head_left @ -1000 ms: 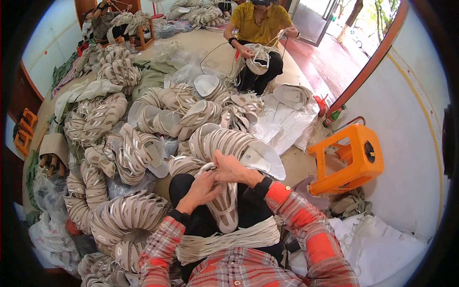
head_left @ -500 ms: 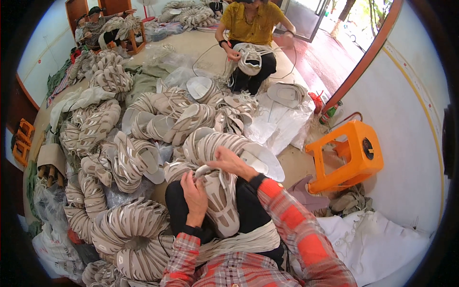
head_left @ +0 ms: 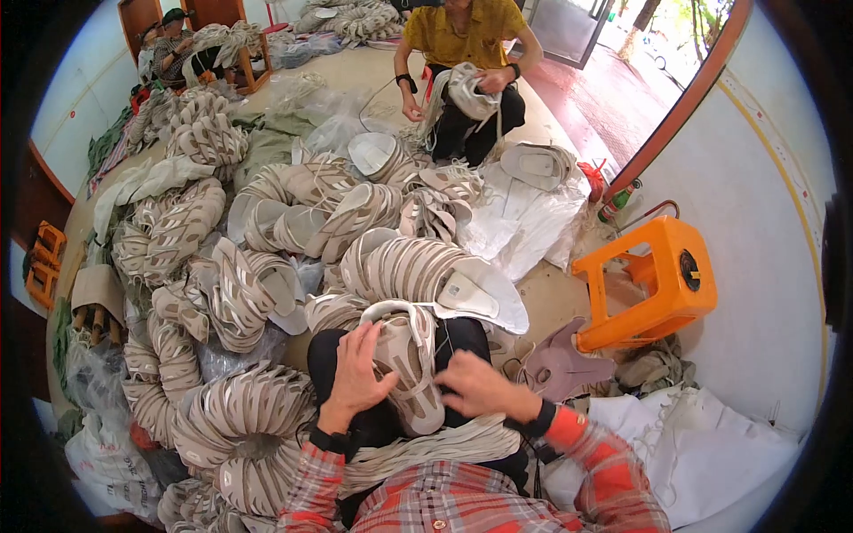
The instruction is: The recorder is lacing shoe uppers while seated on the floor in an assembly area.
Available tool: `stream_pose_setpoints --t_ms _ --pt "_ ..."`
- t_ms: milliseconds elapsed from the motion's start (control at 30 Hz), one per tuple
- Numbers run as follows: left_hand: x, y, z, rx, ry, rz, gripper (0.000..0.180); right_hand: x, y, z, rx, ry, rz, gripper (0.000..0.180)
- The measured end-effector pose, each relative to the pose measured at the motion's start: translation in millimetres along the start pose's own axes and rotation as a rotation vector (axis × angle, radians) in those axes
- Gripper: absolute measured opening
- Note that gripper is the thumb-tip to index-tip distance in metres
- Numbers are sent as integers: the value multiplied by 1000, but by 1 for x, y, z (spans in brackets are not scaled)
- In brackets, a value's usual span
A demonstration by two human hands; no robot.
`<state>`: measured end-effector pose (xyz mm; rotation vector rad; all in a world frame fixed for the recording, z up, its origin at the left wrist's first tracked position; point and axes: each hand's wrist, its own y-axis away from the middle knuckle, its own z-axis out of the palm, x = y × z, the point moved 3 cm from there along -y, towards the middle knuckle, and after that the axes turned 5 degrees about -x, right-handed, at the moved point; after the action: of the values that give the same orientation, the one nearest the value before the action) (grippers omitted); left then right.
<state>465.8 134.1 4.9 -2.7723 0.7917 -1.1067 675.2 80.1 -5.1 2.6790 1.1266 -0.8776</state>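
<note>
Floor [head_left: 553, 300] beyond the shoe upper [head_left: 405, 355] bears stacked uppers [head_left: 409, 271] and a stool [head_left: 689, 302].

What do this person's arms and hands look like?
Both arms wear long plaid sleeves in red and grey, crossed by thin pale lines. A plain, wide black wristband goes around each wrist, one on the left and one on the right. The left hand and right hand have no gloves, so the fingers are uncovered.

The beige floor [head_left: 544, 304] carries shoe-upper stacks [head_left: 235, 401] and white sheeting [head_left: 522, 222].
</note>
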Motion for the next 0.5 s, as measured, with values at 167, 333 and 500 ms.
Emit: stream_pose_setpoints --t_ms 167,333,500 --pt "-41 -18 12 -252 349 -130 54 -38 -5 25 -47 28 -40 30" --pt "-52 -23 13 -580 894 -276 44 -3 -50 -11 254 -62 73 23" --pt "-38 -32 15 -593 899 -292 35 38 -101 -42 -2 -140 44 15"
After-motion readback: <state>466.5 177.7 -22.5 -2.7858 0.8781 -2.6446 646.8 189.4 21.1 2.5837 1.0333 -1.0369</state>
